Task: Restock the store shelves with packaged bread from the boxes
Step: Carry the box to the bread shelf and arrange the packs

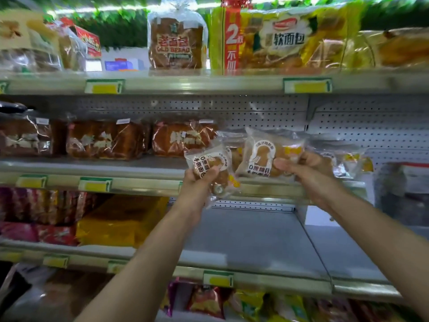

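My left hand (199, 180) grips a small clear bread packet (210, 162) with a round white label, held in front of the middle shelf's edge (144, 182). My right hand (304, 169) pinches a second, like packet (269, 154) at its right side, just above the same shelf. More small packets (343, 159) lie on that shelf behind and to the right of my right hand. Dark brown loaves in clear bags (104, 140) fill the shelf's left part.
The top shelf holds a bagged "Old Bread" loaf (176, 43) and large yellow bread packs (290, 40). The shelf below (243, 235) has bare grey metal at centre and right, with yellow and red packs (111, 221) at left. Snack bags (209, 300) sit lowest.
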The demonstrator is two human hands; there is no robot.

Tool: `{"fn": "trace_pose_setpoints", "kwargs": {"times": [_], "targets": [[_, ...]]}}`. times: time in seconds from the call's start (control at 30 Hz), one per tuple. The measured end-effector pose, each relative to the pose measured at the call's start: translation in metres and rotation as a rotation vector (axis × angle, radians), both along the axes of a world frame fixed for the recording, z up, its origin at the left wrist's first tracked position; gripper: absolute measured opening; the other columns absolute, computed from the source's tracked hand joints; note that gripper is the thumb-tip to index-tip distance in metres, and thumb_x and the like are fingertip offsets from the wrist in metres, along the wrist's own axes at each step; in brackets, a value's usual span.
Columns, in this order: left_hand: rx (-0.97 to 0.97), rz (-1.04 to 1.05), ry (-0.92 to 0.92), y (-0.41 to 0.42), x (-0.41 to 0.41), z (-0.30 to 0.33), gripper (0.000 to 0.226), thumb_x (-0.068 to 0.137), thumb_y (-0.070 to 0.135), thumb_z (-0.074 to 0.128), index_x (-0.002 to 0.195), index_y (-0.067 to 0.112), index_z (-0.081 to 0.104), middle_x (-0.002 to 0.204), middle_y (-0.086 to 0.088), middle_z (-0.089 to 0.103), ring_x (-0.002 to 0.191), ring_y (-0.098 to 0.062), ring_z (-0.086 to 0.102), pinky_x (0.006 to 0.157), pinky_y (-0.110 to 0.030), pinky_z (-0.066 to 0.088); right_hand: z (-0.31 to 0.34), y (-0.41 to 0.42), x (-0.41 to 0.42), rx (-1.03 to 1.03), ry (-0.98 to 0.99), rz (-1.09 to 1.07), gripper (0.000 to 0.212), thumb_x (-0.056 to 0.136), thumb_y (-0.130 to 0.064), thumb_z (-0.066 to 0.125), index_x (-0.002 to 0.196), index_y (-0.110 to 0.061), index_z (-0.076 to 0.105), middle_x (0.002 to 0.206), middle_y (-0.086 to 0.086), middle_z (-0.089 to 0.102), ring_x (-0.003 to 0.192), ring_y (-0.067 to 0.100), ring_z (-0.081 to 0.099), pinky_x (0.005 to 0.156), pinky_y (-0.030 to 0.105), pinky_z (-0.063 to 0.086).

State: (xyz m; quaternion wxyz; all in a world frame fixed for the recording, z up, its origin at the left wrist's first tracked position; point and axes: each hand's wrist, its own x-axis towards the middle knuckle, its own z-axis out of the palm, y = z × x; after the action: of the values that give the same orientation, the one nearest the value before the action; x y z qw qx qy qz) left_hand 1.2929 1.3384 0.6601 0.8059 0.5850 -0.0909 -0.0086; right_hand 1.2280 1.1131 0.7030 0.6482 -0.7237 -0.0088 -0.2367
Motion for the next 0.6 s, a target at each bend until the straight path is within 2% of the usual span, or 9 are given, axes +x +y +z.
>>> {"fn": "trace_pose_setpoints", "kwargs": {"times": [0.1,0.2,0.27,0.33,0.4,0.5,0.57,0.6], "targets": [[0.011,0.063,0.007,-0.011,0.005,0.003,0.043,0.088,0.021,0.072,0.124,0.010,0.052,0.108,-0.007,0.073,0.102,-0.024,0.070,0.098,-0.051,0.051,0.012,-0.027,0.004,-0.116,-0.060,-0.123,0.041,0.065,-0.018,0.087,0.099,-0.016,0.065,0.095,-0.002,0.073,0.083,0.010,0.068,0.072,0.023,0.052],[0.009,0.085,0.000,-0.017,0.011,0.006,0.046,0.084,0.025,0.076,0.122,0.011,0.053,0.109,-0.007,0.073,0.104,-0.025,0.069,0.099,-0.054,0.049,0.015,-0.037,0.009,-0.295,-0.006,-0.169,0.047,0.069,-0.018,0.086,0.105,-0.011,0.056,0.092,-0.009,0.066,0.085,0.003,0.060,0.072,0.022,0.046],[0.030,0.074,-0.022,-0.019,0.015,0.008,0.059,0.071,0.034,0.081,0.120,0.015,0.054,0.110,-0.006,0.073,0.108,-0.027,0.068,0.101,-0.055,0.047,0.012,-0.038,0.013,-0.362,0.026,-0.209,0.052,0.069,-0.020,0.086,0.105,-0.012,0.051,0.090,-0.008,0.061,0.082,0.006,0.058,0.067,0.020,0.042],[0.051,0.059,-0.040,-0.020,0.019,0.008,0.063,0.064,0.039,0.081,0.118,0.017,0.055,0.110,-0.006,0.073,0.108,-0.028,0.067,0.102,-0.056,0.045,0.006,-0.040,0.019,-0.431,0.039,-0.273,0.065,0.065,-0.025,0.089,0.113,-0.013,0.047,0.099,-0.003,0.060,0.093,0.017,0.060,0.078,0.032,0.050],[0.053,0.046,-0.057,-0.019,0.021,0.008,0.054,0.072,0.033,0.082,0.116,0.017,0.056,0.109,-0.007,0.074,0.108,-0.028,0.068,0.102,-0.055,0.045,0.003,-0.042,0.024,-0.527,0.059,-0.338,0.080,0.066,-0.030,0.088,0.128,-0.015,0.039,0.112,0.000,0.054,0.106,0.023,0.055,0.090,0.042,0.048],[0.094,0.008,-0.106,-0.015,0.020,0.010,0.047,0.077,0.027,0.081,0.117,0.019,0.058,0.109,-0.005,0.074,0.105,-0.025,0.070,0.101,-0.052,0.048,0.002,-0.043,0.028,-0.739,-0.043,-0.434,0.104,0.065,-0.035,0.088,0.146,-0.023,0.024,0.142,0.005,0.040,0.128,0.025,0.042,0.103,0.045,0.040],[0.166,-0.003,-0.159,-0.011,0.018,0.015,0.042,0.083,0.025,0.077,0.121,0.021,0.059,0.108,0.000,0.074,0.103,-0.018,0.070,0.101,-0.046,0.049,0.004,-0.043,0.030,-0.934,-0.125,-0.505,0.107,0.065,-0.039,0.086,0.150,-0.028,0.022,0.150,0.005,0.029,0.136,0.026,0.028,0.108,0.046,0.032],[0.189,-0.009,-0.177,-0.008,0.019,0.018,0.043,0.083,0.024,0.076,0.122,0.021,0.059,0.108,0.001,0.074,0.103,-0.017,0.070,0.101,-0.044,0.048,0.005,-0.043,0.030,-1.029,-0.155,-0.517,0.103,0.067,-0.039,0.084,0.149,-0.031,0.025,0.151,0.004,0.027,0.137,0.025,0.025,0.108,0.045,0.030]]}}
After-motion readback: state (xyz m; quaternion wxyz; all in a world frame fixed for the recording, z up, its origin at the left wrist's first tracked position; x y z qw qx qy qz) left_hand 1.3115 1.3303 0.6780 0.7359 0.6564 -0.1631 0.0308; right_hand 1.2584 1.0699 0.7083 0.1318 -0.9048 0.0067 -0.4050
